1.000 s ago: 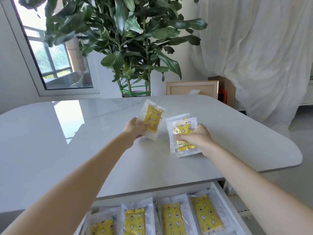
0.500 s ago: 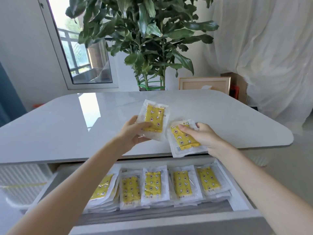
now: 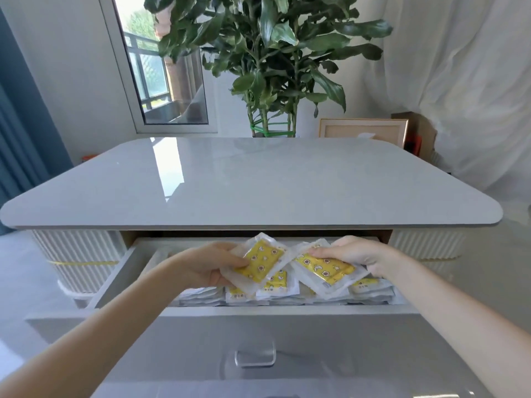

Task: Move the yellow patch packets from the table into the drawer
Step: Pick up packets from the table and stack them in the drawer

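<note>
My left hand [image 3: 208,267] grips a yellow patch packet [image 3: 260,261] in clear wrapping, tilted above the open drawer [image 3: 115,275]. My right hand [image 3: 355,254] holds a small stack of yellow patch packets [image 3: 324,271], also over the drawer. Rows of stacked yellow packets [image 3: 275,285] lie inside the drawer, partly hidden beneath my hands and the held packets. The glossy grey table top [image 3: 250,185] above the drawer carries no packets.
The drawer front [image 3: 258,334] with a clear handle [image 3: 255,359] faces me. Behind the table stand a large leafy plant [image 3: 270,53], a wooden picture frame [image 3: 363,130], a window and a white curtain. A blue curtain hangs at far left.
Both hands carried their packets off the table top and down toward me, over the open drawer. My view dropped lower, showing the drawer front.
</note>
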`<state>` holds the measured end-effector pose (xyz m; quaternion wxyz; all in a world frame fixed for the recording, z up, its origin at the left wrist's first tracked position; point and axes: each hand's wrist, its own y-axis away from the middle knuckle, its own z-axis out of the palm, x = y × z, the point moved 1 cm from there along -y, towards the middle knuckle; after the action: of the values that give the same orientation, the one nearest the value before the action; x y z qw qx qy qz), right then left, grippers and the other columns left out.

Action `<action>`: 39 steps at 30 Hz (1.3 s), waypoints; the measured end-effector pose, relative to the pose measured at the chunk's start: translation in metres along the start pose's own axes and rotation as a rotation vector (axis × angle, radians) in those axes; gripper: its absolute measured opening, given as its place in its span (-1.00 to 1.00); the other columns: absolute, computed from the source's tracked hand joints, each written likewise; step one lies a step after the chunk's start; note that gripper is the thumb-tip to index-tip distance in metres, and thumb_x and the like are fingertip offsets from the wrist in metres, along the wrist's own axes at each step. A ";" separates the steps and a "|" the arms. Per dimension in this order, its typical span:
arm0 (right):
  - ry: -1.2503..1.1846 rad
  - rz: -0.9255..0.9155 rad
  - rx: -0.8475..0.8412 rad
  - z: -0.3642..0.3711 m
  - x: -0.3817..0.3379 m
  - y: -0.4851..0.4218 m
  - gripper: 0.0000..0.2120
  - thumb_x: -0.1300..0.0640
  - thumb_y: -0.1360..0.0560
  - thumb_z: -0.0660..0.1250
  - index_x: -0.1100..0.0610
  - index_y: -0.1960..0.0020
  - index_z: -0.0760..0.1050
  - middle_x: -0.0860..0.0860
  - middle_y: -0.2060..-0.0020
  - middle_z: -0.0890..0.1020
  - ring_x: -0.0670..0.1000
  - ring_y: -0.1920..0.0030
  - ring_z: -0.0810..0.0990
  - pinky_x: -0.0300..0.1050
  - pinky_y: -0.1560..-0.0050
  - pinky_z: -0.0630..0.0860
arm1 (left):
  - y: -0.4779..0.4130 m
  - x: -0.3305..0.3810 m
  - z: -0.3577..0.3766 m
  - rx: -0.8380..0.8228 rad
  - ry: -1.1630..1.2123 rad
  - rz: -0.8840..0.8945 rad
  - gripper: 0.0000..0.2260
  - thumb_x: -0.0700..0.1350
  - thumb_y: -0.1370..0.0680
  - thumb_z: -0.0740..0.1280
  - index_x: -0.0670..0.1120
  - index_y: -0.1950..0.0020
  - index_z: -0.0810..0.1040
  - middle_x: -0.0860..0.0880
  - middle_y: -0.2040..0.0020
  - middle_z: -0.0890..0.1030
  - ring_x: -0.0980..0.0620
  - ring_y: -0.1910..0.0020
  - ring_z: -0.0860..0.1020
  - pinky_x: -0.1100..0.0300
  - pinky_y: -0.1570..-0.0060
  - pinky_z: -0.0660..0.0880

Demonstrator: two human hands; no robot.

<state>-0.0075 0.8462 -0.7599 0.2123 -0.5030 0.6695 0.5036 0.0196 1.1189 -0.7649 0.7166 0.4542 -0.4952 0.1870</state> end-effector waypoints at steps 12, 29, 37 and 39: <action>-0.036 0.068 0.038 0.062 -0.001 -0.051 -0.69 0.05 -0.46 0.44 0.25 -0.07 0.53 0.02 0.30 0.64 -0.10 0.41 0.61 -0.28 0.33 0.52 | -0.009 -0.032 -0.072 0.339 0.078 -0.236 -0.88 -0.34 -0.61 0.15 -0.24 -0.06 0.46 -0.16 0.07 0.58 -0.04 0.14 0.57 0.19 0.37 0.59; -0.310 0.141 -0.056 0.111 -0.020 -0.104 -0.83 0.23 -0.51 0.37 0.31 -0.01 0.45 0.18 0.16 0.66 0.10 0.20 0.64 -0.02 0.11 0.61 | -0.043 -0.049 -0.112 0.666 -0.857 -0.194 -0.82 -0.14 -0.51 0.32 -0.14 -0.07 0.41 -0.06 0.20 0.52 0.01 0.27 0.53 0.28 0.44 0.45; -0.332 0.153 -0.049 0.112 -0.025 -0.098 -0.84 0.21 -0.50 0.39 0.29 0.05 0.46 0.18 0.19 0.67 0.07 0.30 0.66 -0.09 0.30 0.64 | -0.038 -0.053 -0.130 0.609 -1.307 0.065 -0.57 0.05 -0.53 0.30 -0.01 -0.38 0.44 -0.01 -0.36 0.48 -0.05 -0.36 0.37 0.08 -0.29 0.36; -0.342 0.143 -0.065 0.115 -0.030 -0.093 -0.85 0.22 -0.50 0.38 0.29 0.04 0.46 0.17 0.23 0.66 0.04 0.41 0.67 -0.14 0.44 0.61 | -0.033 -0.053 -0.136 0.581 -1.352 0.083 -0.56 0.00 -0.52 0.31 0.03 -0.40 0.41 0.01 -0.37 0.46 -0.06 -0.37 0.35 0.04 -0.29 0.37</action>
<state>0.0621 0.9631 -0.8252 0.2702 -0.3677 0.6413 0.6169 0.0936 1.2248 -0.8403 0.0978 0.6227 -0.7762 0.0168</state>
